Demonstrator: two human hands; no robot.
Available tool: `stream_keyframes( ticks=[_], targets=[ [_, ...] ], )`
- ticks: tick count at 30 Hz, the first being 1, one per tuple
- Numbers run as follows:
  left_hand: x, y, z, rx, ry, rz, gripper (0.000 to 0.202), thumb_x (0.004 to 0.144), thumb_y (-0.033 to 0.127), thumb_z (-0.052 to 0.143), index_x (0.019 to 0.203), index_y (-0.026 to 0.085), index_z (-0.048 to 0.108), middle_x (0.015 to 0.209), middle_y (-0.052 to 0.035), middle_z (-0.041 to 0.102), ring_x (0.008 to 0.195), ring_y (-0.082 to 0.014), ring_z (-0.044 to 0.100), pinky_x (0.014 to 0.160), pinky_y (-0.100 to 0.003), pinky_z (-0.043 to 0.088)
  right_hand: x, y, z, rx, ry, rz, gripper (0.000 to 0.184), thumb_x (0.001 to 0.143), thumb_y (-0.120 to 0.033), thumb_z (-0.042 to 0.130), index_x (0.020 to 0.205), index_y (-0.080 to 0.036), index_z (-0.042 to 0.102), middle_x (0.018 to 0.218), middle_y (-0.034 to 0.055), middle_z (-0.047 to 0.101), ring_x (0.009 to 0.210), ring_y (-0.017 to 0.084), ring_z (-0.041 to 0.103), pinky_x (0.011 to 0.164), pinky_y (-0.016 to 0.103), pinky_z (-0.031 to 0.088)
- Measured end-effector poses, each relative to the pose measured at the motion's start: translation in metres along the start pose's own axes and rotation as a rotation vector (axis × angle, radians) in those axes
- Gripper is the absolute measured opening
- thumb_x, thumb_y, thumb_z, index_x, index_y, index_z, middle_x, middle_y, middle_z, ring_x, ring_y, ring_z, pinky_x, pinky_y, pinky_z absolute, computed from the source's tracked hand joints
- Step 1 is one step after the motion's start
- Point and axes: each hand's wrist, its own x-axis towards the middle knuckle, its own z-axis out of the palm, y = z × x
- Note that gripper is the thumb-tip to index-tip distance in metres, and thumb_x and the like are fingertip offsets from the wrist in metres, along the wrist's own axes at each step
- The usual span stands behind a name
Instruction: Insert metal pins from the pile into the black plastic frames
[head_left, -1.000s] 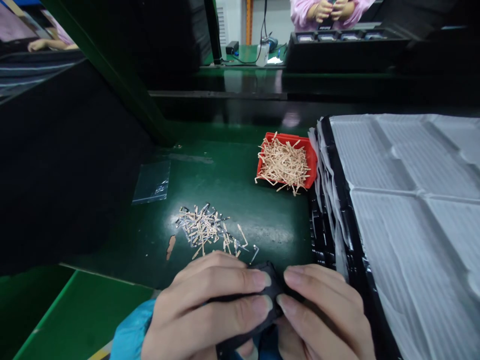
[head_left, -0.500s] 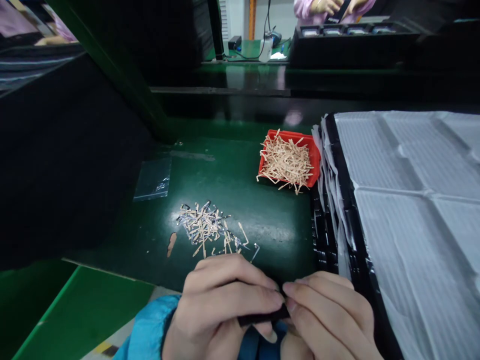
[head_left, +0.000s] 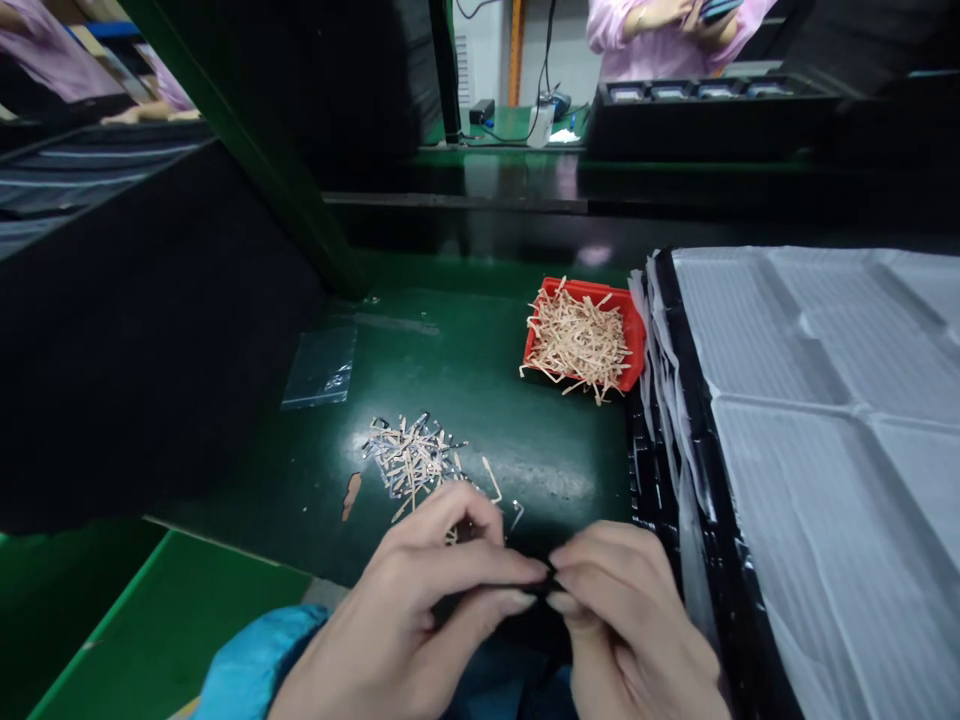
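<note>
Close to the front edge, my left hand [head_left: 420, 610] pinches a small black piece [head_left: 541, 588] between thumb and forefinger. My right hand [head_left: 634, 615] grips the same piece from the other side, its fingertips nearly meeting those of the left. Most of the piece is hidden by the fingers, so its kind cannot be made out. Just beyond my left hand lies a loose pile of small bent strips [head_left: 412, 455], some silvery and some tan. A red bin [head_left: 636, 340] heaped with tan strips [head_left: 581, 340] stands farther back.
Stacked black trays with white sheet covers [head_left: 810, 330] fill the right side. A clear zip bag [head_left: 321, 368] and a brown scrap [head_left: 351, 497] lie on the green table [head_left: 480, 370]. A green post [head_left: 255, 150] rises at left. Across the bench, a person in pink sleeves handles something.
My left hand's fingers have shifted, with thumb and forefinger now pinching at the black piece, less of which shows. The view has tilted slightly, so the table's things sit lower and farther right.
</note>
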Motion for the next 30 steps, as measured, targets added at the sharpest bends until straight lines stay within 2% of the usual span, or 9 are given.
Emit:
stream_keyframes(
  ticks=[4,6,9,12,16,19,22,27,30],
  targets=[
    [0.072,-0.027,-0.039,0.365,0.1,-0.095,0.018,0.097,0.021,0.071,0.081,0.018,0.076,0.072,0.0,0.07,0.064,-0.0153,0.067,0.062,-0.026,0.055,-0.008,0.013,0.003,-0.062,-0.071,0.18,0.024,0.093,-0.004,0.06,0.107,-0.018,0.073,0.1,0.0072,0.078,0.092,0.019,0.075,0.08,0.032,0.064],
    [0.14,-0.044,-0.052,0.462,0.208,-0.154,0.012,0.101,0.019,0.066,0.097,0.014,0.076,0.094,-0.0068,0.076,0.085,-0.0205,0.073,0.078,-0.034,0.06,-0.013,0.019,0.006,-0.072,-0.104,0.218,0.018,0.096,-0.007,0.061,0.103,-0.019,0.072,0.096,0.006,0.078,0.09,0.018,0.075,0.079,0.029,0.064],
    [0.236,-0.058,-0.057,0.526,0.193,-0.172,0.028,0.103,0.033,0.069,0.125,0.015,0.068,0.123,-0.0097,0.072,0.103,-0.0238,0.073,0.088,-0.043,0.063,-0.017,0.026,0.008,-0.022,-0.199,0.18,0.018,0.098,-0.007,0.059,0.1,-0.02,0.071,0.09,0.0044,0.077,0.084,0.017,0.076,0.076,0.027,0.063],
    [0.276,-0.057,-0.051,0.6,0.174,-0.118,0.038,0.102,0.035,0.069,0.135,0.017,0.064,0.137,-0.0121,0.066,0.115,-0.0279,0.07,0.096,-0.049,0.061,-0.02,0.028,0.006,0.009,-0.231,0.168,0.019,0.098,-0.006,0.057,0.099,-0.019,0.07,0.086,0.0035,0.075,0.08,0.016,0.075,0.072,0.025,0.062],
    [0.234,-0.049,-0.051,0.67,0.012,0.009,0.029,0.101,0.023,0.069,0.128,0.015,0.068,0.139,-0.0138,0.064,0.126,-0.0318,0.063,0.107,-0.054,0.053,-0.023,0.026,0.004,0.047,-0.21,0.213,0.021,0.096,-0.002,0.058,0.101,-0.019,0.069,0.086,0.0036,0.075,0.081,0.015,0.074,0.073,0.026,0.062],
    [0.17,-0.044,-0.053,0.598,-0.307,0.088,0.007,0.095,0.01,0.073,0.097,0.016,0.076,0.107,-0.0079,0.073,0.107,-0.0242,0.069,0.102,-0.038,0.052,-0.023,0.024,0.005,0.087,-0.227,0.175,0.026,0.093,0.002,0.059,0.105,-0.018,0.07,0.086,0.004,0.075,0.08,0.016,0.073,0.072,0.027,0.063],
    [0.116,-0.048,-0.04,0.477,-0.453,0.121,0.014,0.09,0.008,0.077,0.097,0.02,0.073,0.106,-0.0052,0.069,0.098,-0.0205,0.065,0.089,-0.029,0.052,-0.023,0.021,0.005,0.094,-0.263,0.187,0.028,0.091,0.004,0.059,0.106,-0.017,0.07,0.086,0.0044,0.075,0.079,0.016,0.073,0.07,0.027,0.063],
    [0.074,-0.058,-0.011,0.308,-0.229,0.043,0.027,0.086,-0.007,0.056,0.081,0.019,0.059,0.098,-0.0062,0.06,0.09,-0.023,0.052,0.084,-0.037,0.043,-0.024,0.02,0.004,0.098,-0.226,0.287,0.021,0.094,-0.001,0.06,0.098,-0.018,0.072,0.084,0.0043,0.074,0.078,0.015,0.072,0.07,0.026,0.061],
    [0.06,-0.048,-0.006,0.119,-0.017,-0.034,0.02,0.097,0.004,0.051,0.086,0.021,0.053,0.101,-0.0066,0.058,0.096,-0.0229,0.054,0.089,-0.039,0.046,-0.02,0.016,0.004,0.155,-0.202,0.399,0.013,0.096,-0.012,0.065,0.094,-0.02,0.076,0.08,0.004,0.074,0.074,0.015,0.073,0.067,0.024,0.061]
  ],
)
